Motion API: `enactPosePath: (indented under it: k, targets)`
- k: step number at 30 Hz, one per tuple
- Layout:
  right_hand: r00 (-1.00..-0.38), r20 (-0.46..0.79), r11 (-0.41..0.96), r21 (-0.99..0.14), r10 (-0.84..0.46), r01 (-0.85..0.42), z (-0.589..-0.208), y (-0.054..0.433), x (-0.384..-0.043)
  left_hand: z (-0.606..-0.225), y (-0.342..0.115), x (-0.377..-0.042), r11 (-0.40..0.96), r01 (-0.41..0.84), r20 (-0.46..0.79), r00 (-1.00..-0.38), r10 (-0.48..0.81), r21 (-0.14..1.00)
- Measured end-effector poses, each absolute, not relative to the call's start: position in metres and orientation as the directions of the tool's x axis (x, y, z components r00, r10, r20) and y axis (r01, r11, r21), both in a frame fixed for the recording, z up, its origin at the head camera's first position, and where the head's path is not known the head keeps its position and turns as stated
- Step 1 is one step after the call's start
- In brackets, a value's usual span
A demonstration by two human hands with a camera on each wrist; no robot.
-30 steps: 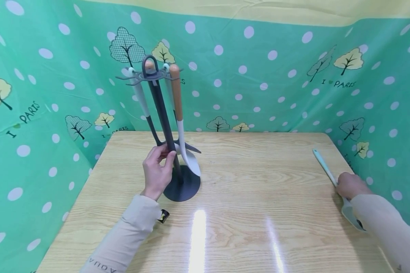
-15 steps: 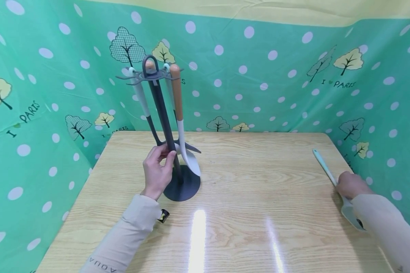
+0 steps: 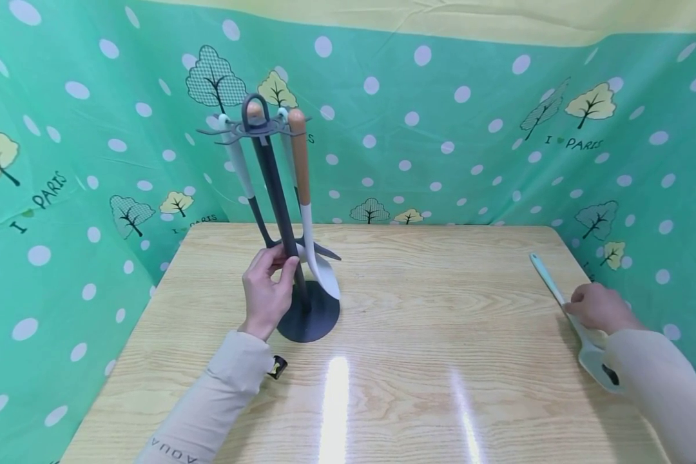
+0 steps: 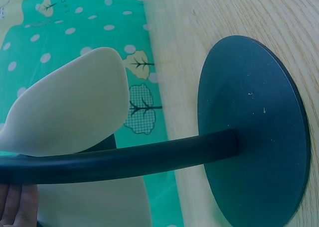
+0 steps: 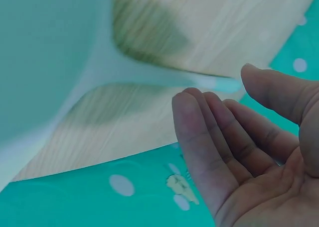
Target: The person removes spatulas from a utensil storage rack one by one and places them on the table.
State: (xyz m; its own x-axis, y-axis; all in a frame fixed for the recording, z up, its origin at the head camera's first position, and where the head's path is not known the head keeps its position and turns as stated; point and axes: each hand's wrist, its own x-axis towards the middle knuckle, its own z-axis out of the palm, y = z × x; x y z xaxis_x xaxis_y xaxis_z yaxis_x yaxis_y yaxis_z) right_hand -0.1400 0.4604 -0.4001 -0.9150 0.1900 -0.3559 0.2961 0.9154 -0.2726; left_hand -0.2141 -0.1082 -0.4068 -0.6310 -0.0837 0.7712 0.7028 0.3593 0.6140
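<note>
In the head view my left hand [image 3: 269, 290] grips the pole of a black utensil rack [image 3: 277, 193], thumb on one side and fingers on the other. Several utensils hang from its top hooks, among them a white spoon [image 3: 326, 276] with a wooden handle. The left wrist view shows the rack's round base [image 4: 254, 112] flat on the table. At the far right, my right hand [image 3: 603, 309] is at the handle of a pale mint spatula [image 3: 548, 276] lying on the table. Its thumb and fingers [image 5: 194, 132] are apart in the right wrist view, with the spatula's neck beyond them.
A small black item [image 3: 278, 367] lies beside the left forearm. The light wooden table [image 3: 429, 309] is bordered at the back and sides by a green dotted cloth [image 3: 470, 129]. The right sleeve partly covers the spatula's head.
My right hand has risen slightly on the spatula's handle and its fingers have loosened. The spatula lies where it lay. My left hand and the rack have stayed put.
</note>
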Motion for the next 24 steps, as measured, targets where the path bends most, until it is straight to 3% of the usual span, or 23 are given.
enactPosePath:
  k: [13, 24]
  targets:
    - [-0.975, -0.184, 0.910, -0.370, 0.124, 0.185, -0.400, 0.423, -0.145, -0.406, -0.110, -0.213, 0.348, 0.702, 0.763, -0.642, -0.068, 0.621]
    - [-0.986, -0.134, 0.892, -0.428, 0.095, 0.144, -0.403, 0.393, -0.144, -0.408, -0.109, -0.215, 0.361, 0.711, 0.780, -0.620, -0.083, 0.604]
